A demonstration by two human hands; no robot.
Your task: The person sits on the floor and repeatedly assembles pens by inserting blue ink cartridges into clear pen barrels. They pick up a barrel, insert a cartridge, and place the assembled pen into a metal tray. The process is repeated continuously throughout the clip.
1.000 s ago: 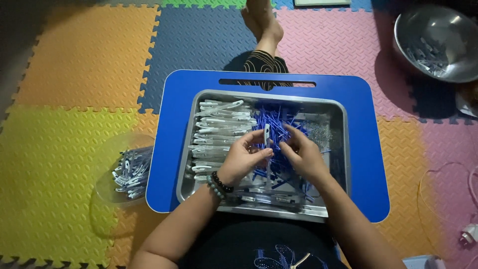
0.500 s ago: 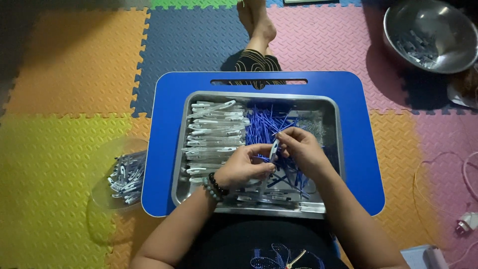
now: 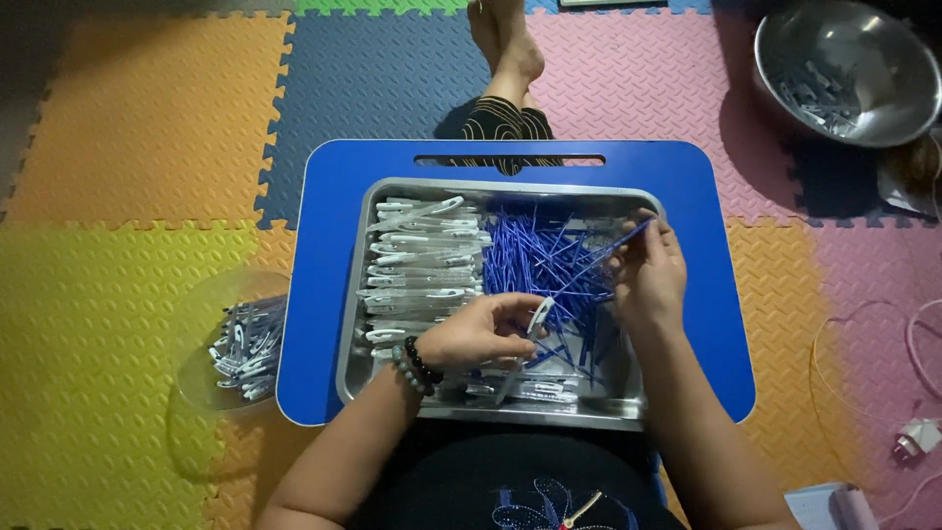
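Observation:
A metal tray (image 3: 392,194) rests on a blue lap table (image 3: 334,294). Its left half holds clear pen barrels (image 3: 422,265) with white clips; its middle holds a heap of thin blue refills (image 3: 535,260). My left hand (image 3: 481,332), with a dark bead bracelet, grips one clear pen barrel (image 3: 525,344) low over the tray. My right hand (image 3: 648,270) is raised over the tray's right side and pinches one blue refill (image 3: 599,260) that slants down to the left.
A clear bowl (image 3: 231,339) of finished pens sits on the yellow mat to the left. A steel bowl (image 3: 849,69) with more parts stands at the top right. My bare foot (image 3: 505,44) stretches past the table. A white charger and cable (image 3: 917,437) lie at the right.
My hands, close together over the refill heap before, have separated. The right hand moved right and up with a blue refill; the left hand dropped toward me with the barrel.

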